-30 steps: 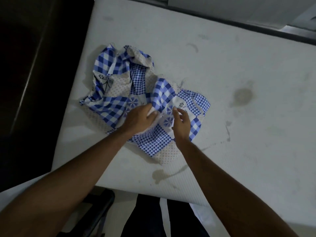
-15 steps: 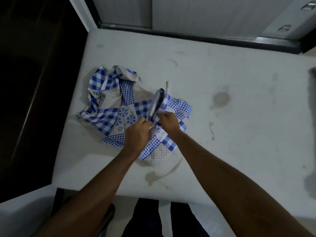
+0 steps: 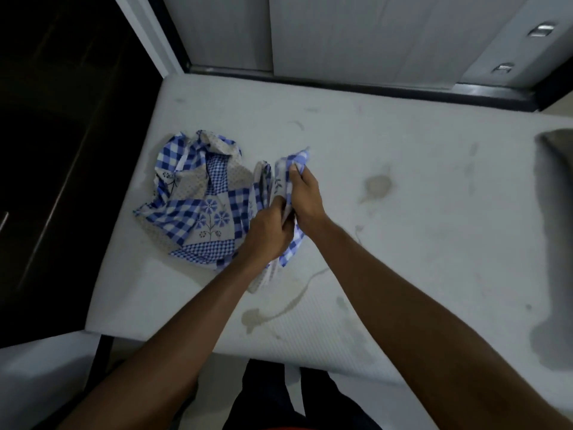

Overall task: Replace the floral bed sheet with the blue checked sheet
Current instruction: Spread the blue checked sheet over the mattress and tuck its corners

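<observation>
Head: left hand [image 3: 267, 231], right hand [image 3: 306, 195] fingers clutch crumpled blue checked sheet [image 3: 198, 209]; stained mattress [image 3: 412, 259].

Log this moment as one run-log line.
crumpled blue checked fabric sheet on stained white mattress | left hand grips its gathered edge | right hand grips same edge | not yet spread

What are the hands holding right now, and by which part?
The left hand and right hand both grip the blue checked sheet by a gathered fold at one edge.

Left hand [image 3: 266, 231] and right hand [image 3: 305, 193] hide part of the blue checked sheet [image 3: 198, 212]; a dark shape [image 3: 555, 243] is cropped.
</observation>
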### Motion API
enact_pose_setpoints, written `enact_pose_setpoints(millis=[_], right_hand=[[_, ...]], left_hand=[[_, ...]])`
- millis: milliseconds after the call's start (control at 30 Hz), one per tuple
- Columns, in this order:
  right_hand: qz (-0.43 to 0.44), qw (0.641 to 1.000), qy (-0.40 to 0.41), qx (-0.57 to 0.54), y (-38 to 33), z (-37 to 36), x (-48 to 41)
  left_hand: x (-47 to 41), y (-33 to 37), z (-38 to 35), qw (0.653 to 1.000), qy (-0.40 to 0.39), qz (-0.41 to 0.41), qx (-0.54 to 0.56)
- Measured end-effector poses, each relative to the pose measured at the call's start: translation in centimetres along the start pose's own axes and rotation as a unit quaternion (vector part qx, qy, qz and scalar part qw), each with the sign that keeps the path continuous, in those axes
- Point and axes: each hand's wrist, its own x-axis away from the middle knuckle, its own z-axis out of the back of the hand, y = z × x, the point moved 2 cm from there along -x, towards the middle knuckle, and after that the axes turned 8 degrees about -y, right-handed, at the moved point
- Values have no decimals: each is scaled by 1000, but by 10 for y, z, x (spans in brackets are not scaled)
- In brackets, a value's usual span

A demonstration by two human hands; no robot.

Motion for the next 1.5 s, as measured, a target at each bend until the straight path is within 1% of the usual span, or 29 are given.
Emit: enact_pose_setpoints(millis=[67, 133, 233, 300, 367, 433, 500, 567, 633, 700, 767, 833, 867, 900, 967, 1000, 1033, 1067, 1100, 1167, 1200, 1233, 1300, 1367, 1433, 1500], right_hand=[[28, 999, -16, -13, -33, 4, -7], [55, 998, -22, -1, -63, 10, -13], [89, 995, -44, 10, -105, 19, -17], [112, 992, -53, -6, -130, 25, -11], [131, 989, -56, -25, -145, 35, -3], [144, 987, -52, -38, -144, 53, 9], [147, 987, -43, -50, -124, 73, 25], [121, 990, -14, -72, -84, 95, 42], [71, 991, 44, -109, -30, 118, 61], [2, 983, 122, -139, 31, 138, 83], [-76, 963, 220, -133, 95, 161, 105], [-155, 929, 319, -106, 158, 190, 128], [-197, 909, 355, -99, 183, 207, 141], [-235, 887, 381, -111, 196, 218, 158], [-303, 855, 407, -111, 215, 237, 180], [-313, 846, 422, -88, 218, 242, 187], [-297, 845, 441, -52, 218, 244, 188], [-267, 853, 449, -5, 218, 244, 182], [-242, 872, 424, 32, 210, 238, 174], [-210, 918, 325, 90, 203, 223, 146], [-206, 933, 275, 108, 196, 214, 132], [-209, 945, 227, 110, 187, 204, 117], [-219, 955, 173, 106, 179, 194, 86], [-229, 955, 165, 93, 178, 191, 58], [-254, 947, 186, 61, 184, 196, 34], [-269, 940, 208, 30, 194, 202, 17]], left_hand=[[-15, 24, 8, 998, 24, -8, -61], [-27, 41, 23, 991, 67, -32, -114], [-38, 60, 51, 977, 126, -77, -151], [-42, 71, 67, 966, 147, -103, -184], [-43, 86, 78, 951, 165, -150, -216], [-41, 97, 80, 945, 155, -176, -230], [-34, 98, 70, 948, 128, -174, -234], [-22, 94, 45, 955, 64, -159, -244], [1, 93, 3, 957, -50, -131, -254], [27, 90, -49, 946, -167, -106, -258], [54, 81, -100, 937, -266, -104, -203], [76, 73, -143, 927, -334, -119, -123], [86, 69, -160, 920, -361, -120, -99], [94, 66, -171, 915, -378, -113, -83], [99, 60, -184, 919, -377, -100, -57], [99, 55, -186, 923, -370, -96, -41], [96, 49, -185, 927, -362, -91, -26], [90, 43, -182, 933, -351, -83, -13], [82, 36, -177, 939, -338, -71, -4], [61, 23, -161, 952, -302, -40, -13], [49, 15, -154, 958, -284, -23, -23], [38, 6, -146, 963, -269, -5, -31], [13, -15, -135, 966, -250, 33, -49], [-11, -37, -130, 963, -249, 86, -58], [-36, -54, -130, 958, -251, 131, -49], [-59, -61, -133, 956, -245, 158, -31]])
